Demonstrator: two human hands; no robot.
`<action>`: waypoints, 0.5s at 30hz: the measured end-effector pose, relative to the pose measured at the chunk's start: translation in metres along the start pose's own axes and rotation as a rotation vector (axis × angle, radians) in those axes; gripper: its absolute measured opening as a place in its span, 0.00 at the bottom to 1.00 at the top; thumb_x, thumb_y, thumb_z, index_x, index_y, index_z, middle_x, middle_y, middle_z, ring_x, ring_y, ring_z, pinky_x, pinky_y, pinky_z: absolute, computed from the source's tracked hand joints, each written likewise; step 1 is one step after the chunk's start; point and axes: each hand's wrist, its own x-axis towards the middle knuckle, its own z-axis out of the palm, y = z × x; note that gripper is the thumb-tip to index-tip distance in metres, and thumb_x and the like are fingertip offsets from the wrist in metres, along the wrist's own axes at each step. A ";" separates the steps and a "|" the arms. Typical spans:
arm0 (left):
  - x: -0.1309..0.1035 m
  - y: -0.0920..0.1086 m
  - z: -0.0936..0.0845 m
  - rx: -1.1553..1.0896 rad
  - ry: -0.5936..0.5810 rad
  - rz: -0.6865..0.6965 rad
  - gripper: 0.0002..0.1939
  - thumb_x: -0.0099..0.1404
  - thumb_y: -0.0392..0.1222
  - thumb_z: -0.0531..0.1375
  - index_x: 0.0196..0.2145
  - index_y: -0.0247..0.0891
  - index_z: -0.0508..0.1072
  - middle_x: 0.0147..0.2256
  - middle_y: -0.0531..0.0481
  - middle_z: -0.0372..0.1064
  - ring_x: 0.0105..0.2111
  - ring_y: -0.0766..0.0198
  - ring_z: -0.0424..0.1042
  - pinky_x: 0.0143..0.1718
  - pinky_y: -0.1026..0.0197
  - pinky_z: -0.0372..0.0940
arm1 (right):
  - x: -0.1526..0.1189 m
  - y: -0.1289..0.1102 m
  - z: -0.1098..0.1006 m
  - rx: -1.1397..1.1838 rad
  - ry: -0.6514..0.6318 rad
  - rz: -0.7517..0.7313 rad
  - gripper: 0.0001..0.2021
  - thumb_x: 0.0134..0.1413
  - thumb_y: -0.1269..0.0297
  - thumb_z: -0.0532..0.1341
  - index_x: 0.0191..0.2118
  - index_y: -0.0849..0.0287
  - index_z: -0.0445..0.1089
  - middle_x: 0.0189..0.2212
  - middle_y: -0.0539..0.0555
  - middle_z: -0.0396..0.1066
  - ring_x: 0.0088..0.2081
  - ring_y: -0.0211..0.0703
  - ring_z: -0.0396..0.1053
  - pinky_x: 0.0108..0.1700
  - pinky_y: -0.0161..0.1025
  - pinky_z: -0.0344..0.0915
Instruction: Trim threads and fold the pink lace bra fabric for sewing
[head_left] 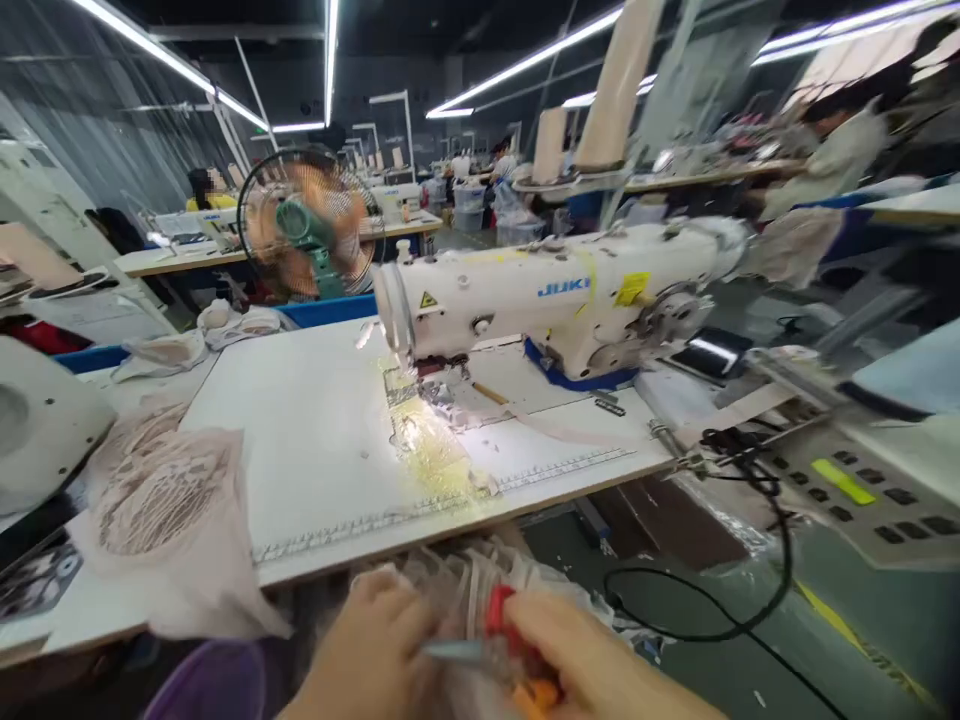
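At the bottom of the view, below the table's front edge, my right hand (581, 655) is closed round scissors (496, 615) with red and orange handles. Their grey blade points left toward my left hand (375, 640). My left hand is blurred, its fingers curled in against a bunch of pale sheer fabric (480, 570) that hangs over my lap. Beyond both hands stands a white JUKI sewing machine (517, 290) on the white table (300, 420). Its lamp lights the yellowish area near the needle.
Pale lace fabric (172, 490) droops over the table edge at left. A purple bin (214, 680) stands below it. A black cable (697, 635) loops at right beside a control box (862, 490). A fan (307, 225) stands behind the table; people sit at machines farther back.
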 end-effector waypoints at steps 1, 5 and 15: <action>0.002 0.001 -0.010 0.018 -0.042 -0.019 0.10 0.69 0.37 0.50 0.40 0.40 0.71 0.25 0.54 0.69 0.27 0.63 0.66 0.41 0.57 0.59 | -0.005 -0.002 -0.003 0.021 -0.012 0.004 0.10 0.49 0.64 0.59 0.25 0.54 0.55 0.23 0.47 0.61 0.24 0.38 0.55 0.24 0.34 0.52; -0.001 -0.004 -0.038 -0.036 -0.227 -0.148 0.11 0.67 0.31 0.50 0.44 0.37 0.69 0.32 0.50 0.71 0.33 0.62 0.68 0.49 0.51 0.57 | -0.012 0.002 -0.010 0.098 -0.055 0.075 0.09 0.56 0.60 0.52 0.26 0.54 0.56 0.24 0.49 0.61 0.26 0.41 0.55 0.27 0.36 0.55; -0.025 -0.022 -0.046 -0.599 -0.118 -0.628 0.10 0.66 0.34 0.53 0.40 0.37 0.74 0.35 0.47 0.71 0.36 0.64 0.69 0.38 0.62 0.64 | -0.008 0.009 -0.011 0.146 0.018 0.144 0.12 0.51 0.55 0.58 0.22 0.53 0.61 0.23 0.51 0.67 0.26 0.45 0.64 0.26 0.36 0.64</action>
